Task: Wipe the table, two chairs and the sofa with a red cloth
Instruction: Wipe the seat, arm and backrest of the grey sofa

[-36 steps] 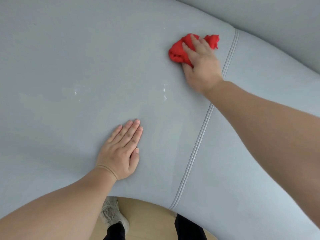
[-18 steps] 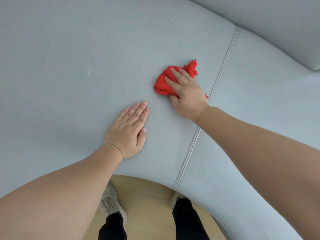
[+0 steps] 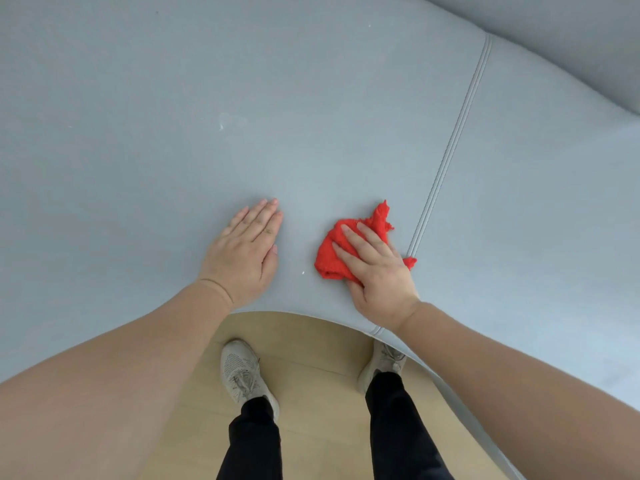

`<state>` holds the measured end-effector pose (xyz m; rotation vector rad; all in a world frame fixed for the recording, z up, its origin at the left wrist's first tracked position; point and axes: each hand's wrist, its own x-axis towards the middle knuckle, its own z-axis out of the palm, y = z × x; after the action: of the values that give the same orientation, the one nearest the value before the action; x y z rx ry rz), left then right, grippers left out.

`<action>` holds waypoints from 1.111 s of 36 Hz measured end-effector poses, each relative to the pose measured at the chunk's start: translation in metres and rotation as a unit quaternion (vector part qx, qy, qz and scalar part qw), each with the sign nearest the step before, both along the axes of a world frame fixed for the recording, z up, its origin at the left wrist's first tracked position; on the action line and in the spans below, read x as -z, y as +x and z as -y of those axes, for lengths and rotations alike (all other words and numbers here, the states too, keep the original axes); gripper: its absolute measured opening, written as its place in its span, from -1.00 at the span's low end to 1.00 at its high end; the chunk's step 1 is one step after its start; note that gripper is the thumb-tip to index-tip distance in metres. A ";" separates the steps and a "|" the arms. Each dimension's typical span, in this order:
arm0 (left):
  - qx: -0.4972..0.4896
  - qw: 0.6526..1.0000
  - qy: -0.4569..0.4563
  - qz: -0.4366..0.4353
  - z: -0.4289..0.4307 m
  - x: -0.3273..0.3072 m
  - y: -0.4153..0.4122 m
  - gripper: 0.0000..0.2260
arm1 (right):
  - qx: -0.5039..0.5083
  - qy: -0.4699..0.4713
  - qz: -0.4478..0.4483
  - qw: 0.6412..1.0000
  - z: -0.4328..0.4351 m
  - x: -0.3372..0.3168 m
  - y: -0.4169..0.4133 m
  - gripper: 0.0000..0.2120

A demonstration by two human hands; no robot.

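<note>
**A:** What changed just now?

**B:** I've dragged the red cloth [image 3: 341, 247] toward me. A second ago it was up in the upper middle of the frame, near the far end of the seam [image 3: 446, 161]; now it sits at centre right, close to the front edge of the sofa [image 3: 173, 116]. My right hand [image 3: 377, 271] lies flat over the bunched cloth, fingers spread and pressing it into the cushion. A loose corner pokes out above my fingertips.

**A:** And the other hand?

**B:** My left hand [image 3: 242, 254] is palm down on the cushion just left of the cloth, fingers pressed together, holding nothing. It looks like a brace. It has kept that pose across the stroke.

**A:** So what does that mean for the job?

**B:** I judge one pull across this strip is ending. There is a pale smudge [image 3: 223, 123] left of centre that the cloth has not reached, so this cushion isn't finished.

**A:** Room to move?

**B:** Very little below: the cushion's front edge curves just under my wrist, with the wooden floor [image 3: 311, 344] and my shoes [image 3: 242, 372] beyond it. The seam runs just right of the cloth. There is wide open fabric across the upper left, and the next cushion to the right. No table or chairs are in view.
</note>
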<state>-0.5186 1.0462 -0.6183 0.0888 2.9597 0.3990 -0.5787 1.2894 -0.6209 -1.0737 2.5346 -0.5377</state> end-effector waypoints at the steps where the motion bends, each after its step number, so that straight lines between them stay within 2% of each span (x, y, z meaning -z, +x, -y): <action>1: -0.004 1.000 0.001 -0.001 0.002 0.000 0.003 -0.53 | -0.001 -0.004 -0.001 1.000 -0.001 -0.001 0.007 -0.53; 7: -0.018 1.000 0.004 -0.003 0.011 0.000 0.014 -0.53 | -0.016 -0.017 -0.024 0.999 -0.004 0.001 0.033 -0.55; 14: -0.082 0.997 0.003 -0.001 0.034 0.005 0.017 -0.52 | -0.098 -0.018 -0.066 0.993 0.000 0.011 0.041 -0.60; 19: -0.068 0.998 -0.010 -0.005 0.052 0.008 0.016 -0.53 | -0.152 -0.012 -0.071 0.986 0.026 0.015 0.038 -0.52; 26: -0.087 0.996 -0.015 -0.033 0.077 0.011 0.007 -0.53 | -0.198 -0.032 -0.063 0.978 0.036 0.020 0.012 -0.61; 40: -0.082 0.996 -0.008 -0.025 0.090 0.026 0.002 -0.51 | -0.214 -0.039 -0.058 0.974 0.103 0.022 -0.088 -0.54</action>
<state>-0.5171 0.9561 -0.6445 -0.1490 3.0288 0.3979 -0.6662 1.1865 -0.6432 -1.6659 2.2853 -0.4664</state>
